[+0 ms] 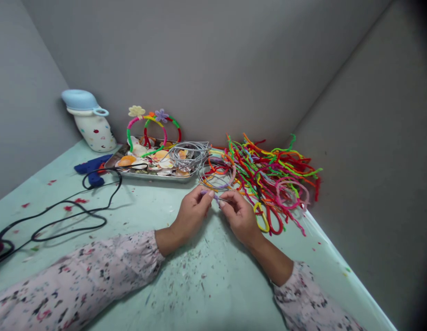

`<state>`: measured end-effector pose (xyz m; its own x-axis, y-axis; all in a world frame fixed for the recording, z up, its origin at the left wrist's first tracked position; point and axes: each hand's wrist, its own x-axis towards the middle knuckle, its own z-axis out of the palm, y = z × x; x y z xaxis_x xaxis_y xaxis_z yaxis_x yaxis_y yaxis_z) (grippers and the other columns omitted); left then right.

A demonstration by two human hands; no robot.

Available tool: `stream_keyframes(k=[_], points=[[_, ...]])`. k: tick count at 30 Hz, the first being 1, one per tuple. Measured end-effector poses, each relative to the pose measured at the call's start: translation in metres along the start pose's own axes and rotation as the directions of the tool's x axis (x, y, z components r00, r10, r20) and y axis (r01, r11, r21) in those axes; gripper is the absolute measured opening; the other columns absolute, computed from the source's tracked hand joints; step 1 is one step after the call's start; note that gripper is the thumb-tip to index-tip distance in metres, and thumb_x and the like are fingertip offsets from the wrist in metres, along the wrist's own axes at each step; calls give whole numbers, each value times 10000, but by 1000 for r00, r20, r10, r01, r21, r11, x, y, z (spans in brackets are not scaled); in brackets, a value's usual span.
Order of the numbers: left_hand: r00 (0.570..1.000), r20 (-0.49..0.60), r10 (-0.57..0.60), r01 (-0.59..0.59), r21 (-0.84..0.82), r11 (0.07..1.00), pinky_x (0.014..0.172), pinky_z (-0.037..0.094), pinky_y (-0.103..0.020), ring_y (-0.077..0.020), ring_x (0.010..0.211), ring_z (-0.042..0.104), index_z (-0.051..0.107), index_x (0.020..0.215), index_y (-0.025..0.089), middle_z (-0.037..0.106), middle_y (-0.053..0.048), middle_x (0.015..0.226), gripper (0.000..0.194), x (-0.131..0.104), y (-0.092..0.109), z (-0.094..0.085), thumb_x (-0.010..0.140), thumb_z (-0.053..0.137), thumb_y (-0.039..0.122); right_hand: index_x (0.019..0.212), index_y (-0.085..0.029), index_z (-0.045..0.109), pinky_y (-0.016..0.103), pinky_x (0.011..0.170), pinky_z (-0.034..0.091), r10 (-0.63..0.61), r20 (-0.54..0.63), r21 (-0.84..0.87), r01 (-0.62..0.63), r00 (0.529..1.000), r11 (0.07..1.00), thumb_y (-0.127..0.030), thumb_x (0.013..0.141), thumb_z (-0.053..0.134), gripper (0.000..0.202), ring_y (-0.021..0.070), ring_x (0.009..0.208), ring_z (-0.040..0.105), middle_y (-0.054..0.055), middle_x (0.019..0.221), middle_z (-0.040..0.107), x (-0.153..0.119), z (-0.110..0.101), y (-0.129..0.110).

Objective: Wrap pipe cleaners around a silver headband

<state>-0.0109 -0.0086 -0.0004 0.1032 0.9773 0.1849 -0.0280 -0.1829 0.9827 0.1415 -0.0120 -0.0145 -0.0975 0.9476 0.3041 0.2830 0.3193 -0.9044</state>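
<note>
My left hand [194,209] pinches a short length of purple pipe cleaner [215,197] between thumb and forefinger. From the other side my right hand [239,216] is closed on the same piece, by what looks like a thin grey wire ring [213,184]. The ring rises just beyond the fingertips, and part of it is hidden by the hands. Right behind the hands lies a big heap of coloured pipe cleaners [268,170]. A coil of silver wire [189,154] rests on the metal tray's right end.
The metal tray [161,178] holds shells and two flower-topped pipe-cleaner rings [147,118]. To its left lie a blue glue gun [93,168] and its looping black cord [66,227]. A white bottle [94,131] with a blue lid stands behind. Grey walls enclose the table.
</note>
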Motion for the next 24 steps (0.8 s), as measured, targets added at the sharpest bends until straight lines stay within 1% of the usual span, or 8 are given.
stream_keyframes(k=[3, 7, 11, 16, 20, 24], points=[[1000, 0, -9, 9, 9, 1000, 501, 312, -226, -95, 504, 381, 494, 708, 180, 432, 57, 547, 284, 0, -1, 0, 878, 523, 405, 946, -210, 575, 239, 537, 411, 12, 8, -26, -12, 1000, 1000, -300, 832, 578, 145, 123, 593, 522, -6, 768, 609, 0, 1, -3], [1000, -2, -19, 19, 31, 999, 504, 312, -228, -95, 499, 383, 486, 693, 181, 436, 57, 540, 295, 0, 0, -1, 875, 528, 409, 937, -203, 589, 255, 580, 456, 17, 19, -41, -17, 1000, 999, -300, 831, 574, 144, 140, 645, 576, 16, 804, 643, 0, 2, -7], [999, -3, -37, 37, 38, 999, 489, 302, -226, -94, 490, 374, 476, 690, 182, 428, 61, 530, 302, 0, 1, -1, 874, 528, 416, 912, -196, 603, 263, 614, 477, 9, 11, -70, -8, 1000, 998, -292, 833, 578, 127, 145, 667, 590, 16, 796, 642, 1, 1, -7], [999, -4, -46, 46, 39, 998, 487, 296, -220, -89, 484, 364, 472, 684, 182, 427, 62, 527, 318, 0, 0, -1, 870, 529, 434, 910, -190, 605, 262, 614, 484, 0, 3, -78, 0, 1000, 997, -302, 845, 581, 131, 144, 654, 596, 13, 789, 639, 1, 2, -5], [998, -14, -62, 62, 41, 997, 480, 292, -220, -90, 481, 367, 472, 677, 183, 432, 57, 526, 324, 0, 2, -1, 863, 530, 442, 917, -193, 614, 269, 653, 496, -24, -6, -86, 23, 1000, 996, -293, 859, 575, 122, 148, 682, 615, 16, 812, 655, 1, 3, -4], [998, -8, -66, 67, 39, 997, 473, 290, -219, -90, 481, 365, 462, 666, 185, 427, 55, 523, 333, 0, 4, -1, 864, 529, 444, 919, -201, 620, 272, 686, 494, -69, -27, -141, 64, 997, 988, -274, 869, 566, 104, 153, 724, 622, 16, 831, 657, 1, 3, -5]])
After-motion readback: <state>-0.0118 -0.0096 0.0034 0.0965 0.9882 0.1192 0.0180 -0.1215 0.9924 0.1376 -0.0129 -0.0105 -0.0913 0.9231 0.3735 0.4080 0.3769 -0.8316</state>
